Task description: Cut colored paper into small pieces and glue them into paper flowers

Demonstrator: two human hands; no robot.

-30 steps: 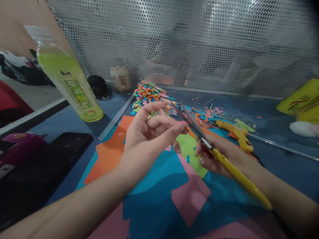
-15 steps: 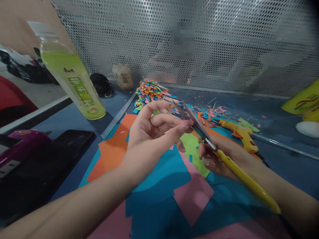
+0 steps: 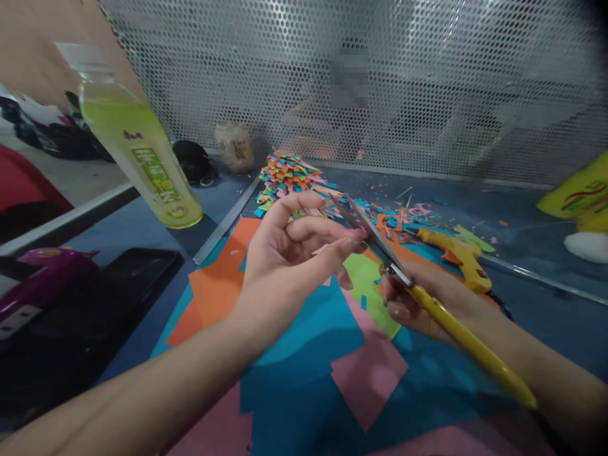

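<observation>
My right hand (image 3: 418, 304) is closed on yellow-handled scissors (image 3: 427, 301), whose blades point up and left, slightly apart. Thumb and index finger of my left hand (image 3: 304, 247) pinch a small pink paper piece (image 3: 360, 234) right beside the blades. Beneath both hands lie overlapping sheets: blue paper (image 3: 313, 329), orange paper (image 3: 216, 285), green paper (image 3: 363, 278) and pink paper (image 3: 370, 380). Behind my left hand stands a heap of small multicoloured paper pieces (image 3: 287, 174).
A green drink bottle (image 3: 142, 152), a black phone (image 3: 118, 297) and a purple tool (image 3: 42, 278) are at the left. A yellow glue gun (image 3: 458, 253) lies behind my right hand. Paper scraps (image 3: 403, 212), a jar (image 3: 234, 145) and a perforated metal panel (image 3: 266, 69) are farther back.
</observation>
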